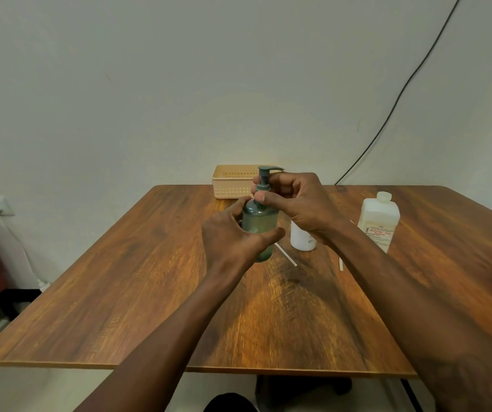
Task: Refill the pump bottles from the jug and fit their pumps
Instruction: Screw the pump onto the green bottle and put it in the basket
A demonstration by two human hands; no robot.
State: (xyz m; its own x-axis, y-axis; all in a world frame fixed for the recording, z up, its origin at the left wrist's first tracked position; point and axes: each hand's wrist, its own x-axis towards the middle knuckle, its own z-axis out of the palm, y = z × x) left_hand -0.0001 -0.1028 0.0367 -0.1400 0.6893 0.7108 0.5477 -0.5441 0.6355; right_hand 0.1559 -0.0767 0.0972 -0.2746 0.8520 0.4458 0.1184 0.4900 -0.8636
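Note:
A translucent green pump bottle point(259, 217) stands upright at the middle of the wooden table point(149, 263). My left hand point(233, 239) is wrapped around its body. My right hand point(295, 203) pinches the collar of its green pump point(265, 176), which sits on the bottle's neck with the spout pointing right. A white bottle point(301, 240) stands just right of it, mostly hidden by my right wrist. The white rectangular jug point(378, 223) with a red-lettered label stands further right, its cap on.
A beige perforated basket point(233, 181) sits at the table's far edge behind the green bottle. A thin white tube point(286, 257) lies on the table by the bottles, another white tube point(341, 264) near my right forearm. A black cable point(402, 93) runs up the wall.

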